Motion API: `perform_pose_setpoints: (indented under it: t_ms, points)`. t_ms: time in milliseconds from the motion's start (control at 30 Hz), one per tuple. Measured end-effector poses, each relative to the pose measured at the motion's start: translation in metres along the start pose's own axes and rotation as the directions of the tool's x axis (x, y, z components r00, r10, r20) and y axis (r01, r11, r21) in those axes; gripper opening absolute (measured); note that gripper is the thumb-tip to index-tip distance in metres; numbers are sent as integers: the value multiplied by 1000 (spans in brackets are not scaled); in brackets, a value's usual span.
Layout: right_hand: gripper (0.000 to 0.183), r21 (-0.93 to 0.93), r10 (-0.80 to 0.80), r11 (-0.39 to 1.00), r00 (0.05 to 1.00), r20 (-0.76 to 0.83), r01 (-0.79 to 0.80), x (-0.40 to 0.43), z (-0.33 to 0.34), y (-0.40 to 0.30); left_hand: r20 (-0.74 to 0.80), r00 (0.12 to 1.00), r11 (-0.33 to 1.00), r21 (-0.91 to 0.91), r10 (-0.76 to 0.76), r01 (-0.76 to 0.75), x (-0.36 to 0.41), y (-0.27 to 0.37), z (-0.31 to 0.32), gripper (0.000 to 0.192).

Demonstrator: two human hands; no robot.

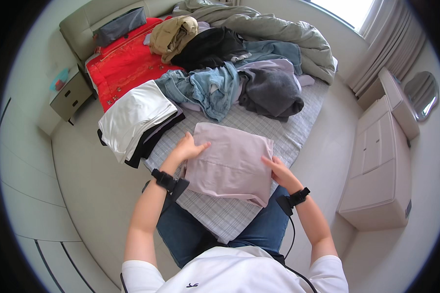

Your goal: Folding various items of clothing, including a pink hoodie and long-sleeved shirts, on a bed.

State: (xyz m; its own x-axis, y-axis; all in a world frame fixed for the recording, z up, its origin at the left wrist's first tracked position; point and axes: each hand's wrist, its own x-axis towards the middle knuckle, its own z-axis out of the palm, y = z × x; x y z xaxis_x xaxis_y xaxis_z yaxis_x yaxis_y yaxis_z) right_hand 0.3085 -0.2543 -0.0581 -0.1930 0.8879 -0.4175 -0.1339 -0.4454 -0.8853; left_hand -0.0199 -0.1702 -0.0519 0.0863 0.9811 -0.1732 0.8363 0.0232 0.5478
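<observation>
A folded pale pink garment [231, 164] lies before me on the corner of the bed, over a grey plaid sheet [223, 219]. My left hand [190, 147] is at its left edge, thumb on top and fingers partly hidden at the side. At the right edge, my right hand [279, 169] grips the fabric, its thumb above and the other fingers below or behind. To the left sits a stack of folded clothes, with a white satiny garment [135, 113] on top and black ones [146, 150] beneath.
Beyond the pink garment lie light blue denim clothes [212, 88], a dark grey garment [271, 91], a black one [209, 47] and a tan one [174, 34]. A grey-green duvet [278, 33] is bunched at the back. A nightstand [73, 95] stands left, a pink dresser [374, 164] right.
</observation>
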Motion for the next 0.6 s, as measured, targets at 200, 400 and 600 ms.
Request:
perform_pose_setpoints:
  t_ms: [200,400,600]
  points:
    - [52,-238,-121,963,992,32,125,-9,11,5,-116,981,973,-151,157,-174,-3,-2,10,46]
    - [40,-150,-95,985,994,-48,87,-6,1,29,-257,954,978,-96,156,-185,-5,-18,27,36]
    - [49,-640,61,750,981,-184,-166,-25,9,3,-170,985,982,183,-7,38,-49,16,14,48]
